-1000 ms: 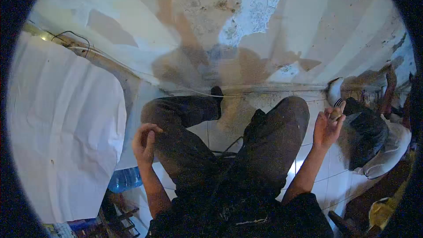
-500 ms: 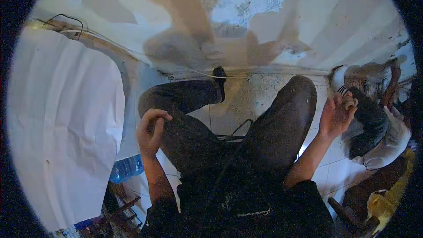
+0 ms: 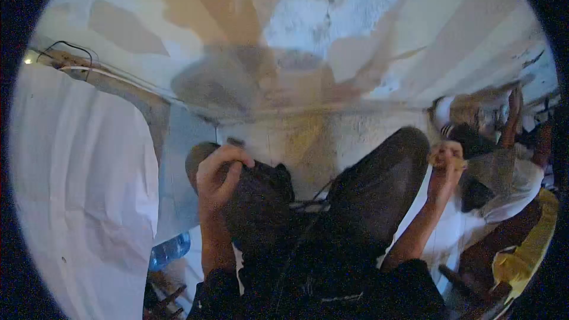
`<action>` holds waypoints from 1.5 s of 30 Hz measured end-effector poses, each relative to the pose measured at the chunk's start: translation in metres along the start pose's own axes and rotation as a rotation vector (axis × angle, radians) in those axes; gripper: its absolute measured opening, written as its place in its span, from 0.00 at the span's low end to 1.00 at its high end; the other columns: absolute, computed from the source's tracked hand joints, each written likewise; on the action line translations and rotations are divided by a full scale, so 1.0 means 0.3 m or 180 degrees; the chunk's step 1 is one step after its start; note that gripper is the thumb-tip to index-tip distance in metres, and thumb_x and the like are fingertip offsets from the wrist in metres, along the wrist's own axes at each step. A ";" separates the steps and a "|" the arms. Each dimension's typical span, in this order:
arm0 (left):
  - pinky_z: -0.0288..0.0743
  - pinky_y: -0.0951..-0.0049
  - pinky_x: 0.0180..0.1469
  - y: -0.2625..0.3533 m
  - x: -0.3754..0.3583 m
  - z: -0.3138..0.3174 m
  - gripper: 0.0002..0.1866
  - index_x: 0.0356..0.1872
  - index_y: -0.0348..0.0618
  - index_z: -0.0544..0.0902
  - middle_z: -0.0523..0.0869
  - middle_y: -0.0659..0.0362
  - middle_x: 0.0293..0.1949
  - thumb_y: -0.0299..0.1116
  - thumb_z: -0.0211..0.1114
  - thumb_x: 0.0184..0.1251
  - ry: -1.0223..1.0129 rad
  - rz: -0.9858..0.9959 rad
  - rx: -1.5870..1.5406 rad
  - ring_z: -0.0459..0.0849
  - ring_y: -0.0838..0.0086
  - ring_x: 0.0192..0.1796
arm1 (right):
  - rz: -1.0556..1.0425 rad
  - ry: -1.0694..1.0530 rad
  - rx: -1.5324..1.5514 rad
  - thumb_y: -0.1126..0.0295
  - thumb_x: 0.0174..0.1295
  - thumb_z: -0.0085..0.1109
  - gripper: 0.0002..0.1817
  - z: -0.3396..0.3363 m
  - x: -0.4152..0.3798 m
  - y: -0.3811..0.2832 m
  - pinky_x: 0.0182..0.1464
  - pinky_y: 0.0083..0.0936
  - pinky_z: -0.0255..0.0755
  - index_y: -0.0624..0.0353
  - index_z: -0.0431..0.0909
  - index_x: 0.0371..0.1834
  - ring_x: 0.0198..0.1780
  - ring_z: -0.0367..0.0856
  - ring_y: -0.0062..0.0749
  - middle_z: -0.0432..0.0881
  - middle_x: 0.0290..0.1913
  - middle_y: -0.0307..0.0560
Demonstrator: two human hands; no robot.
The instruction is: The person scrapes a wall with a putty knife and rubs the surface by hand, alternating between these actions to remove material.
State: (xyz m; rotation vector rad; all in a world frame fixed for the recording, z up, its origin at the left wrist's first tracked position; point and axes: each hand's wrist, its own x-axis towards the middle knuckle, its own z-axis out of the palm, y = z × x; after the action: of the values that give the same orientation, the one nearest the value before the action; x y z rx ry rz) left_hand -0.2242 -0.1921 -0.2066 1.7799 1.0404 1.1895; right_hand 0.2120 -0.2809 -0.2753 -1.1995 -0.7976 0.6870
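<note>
My left hand (image 3: 220, 178) hovers over my bent left knee with its fingers loosely curled and the thumb a little apart. Nothing shows in it. To the right, beyond my other knee, my right hand (image 3: 443, 172) is raised with its fingers bent round a small tan thing (image 3: 455, 162), too blurred to name. Both legs in dark trousers (image 3: 379, 172) are bent in front of me, knees apart.
A large white sheet-like cover (image 3: 89, 189) fills the left side, with a blue-tinted water bottle (image 3: 170, 251) beside it. A stained wall (image 3: 332, 18) stands ahead. At the right sits another person (image 3: 504, 178), near a yellow cloth (image 3: 521, 261).
The view has shifted, so the wall's foot sits lower. My left hand has come inward over the knee, and my right hand has lowered slightly with its fingers curled further in.
</note>
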 end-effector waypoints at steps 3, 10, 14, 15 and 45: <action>0.75 0.67 0.47 0.024 0.125 0.011 0.05 0.36 0.34 0.82 0.86 0.54 0.33 0.20 0.59 0.62 -0.0238 0.0458 -0.0097 0.83 0.67 0.38 | 0.0496 0.0261 -0.0328 0.66 0.67 0.58 0.10 0.138 0.046 -0.060 0.41 0.24 0.70 0.59 0.77 0.45 0.38 0.75 0.25 0.79 0.38 0.41; 0.73 0.67 0.55 -0.107 0.414 0.160 0.11 0.48 0.40 0.80 0.85 0.57 0.45 0.32 0.59 0.70 -0.0874 -0.0017 -0.1350 0.83 0.68 0.46 | 0.0609 -0.0721 -0.1999 0.63 0.64 0.60 0.16 0.391 0.066 0.008 0.39 0.31 0.73 0.59 0.78 0.50 0.35 0.77 0.29 0.80 0.35 0.46; 0.67 0.63 0.62 -0.341 0.366 0.330 0.24 0.61 0.43 0.75 0.80 0.57 0.58 0.48 0.52 0.74 -0.0035 -0.1622 -0.2140 0.75 0.69 0.61 | 0.0224 -0.1384 -0.1744 0.61 0.60 0.65 0.21 0.450 0.071 0.204 0.37 0.34 0.74 0.60 0.76 0.52 0.33 0.81 0.37 0.82 0.36 0.52; 0.67 0.63 0.62 -0.358 0.354 0.349 0.24 0.61 0.43 0.75 0.80 0.57 0.58 0.48 0.52 0.74 -0.0064 -0.1594 -0.2176 0.75 0.69 0.61 | 0.0221 -0.1652 -0.2273 0.61 0.60 0.66 0.22 0.470 0.070 0.167 0.37 0.36 0.75 0.59 0.74 0.54 0.33 0.82 0.41 0.83 0.35 0.54; 0.68 0.60 0.64 -0.455 0.281 0.472 0.23 0.60 0.44 0.73 0.75 0.58 0.58 0.45 0.58 0.69 0.0193 -0.2421 -0.4187 0.74 0.67 0.61 | -0.0367 -0.1658 -0.2112 0.66 0.58 0.70 0.23 0.458 0.044 0.149 0.37 0.28 0.76 0.56 0.76 0.56 0.34 0.82 0.29 0.83 0.33 0.50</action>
State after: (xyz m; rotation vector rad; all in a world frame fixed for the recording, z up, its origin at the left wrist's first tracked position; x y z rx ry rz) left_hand -0.1000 -0.0815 -0.3411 0.2734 0.5661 0.9945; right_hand 0.1030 -0.1868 -0.2940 -1.5683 -1.6055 0.6672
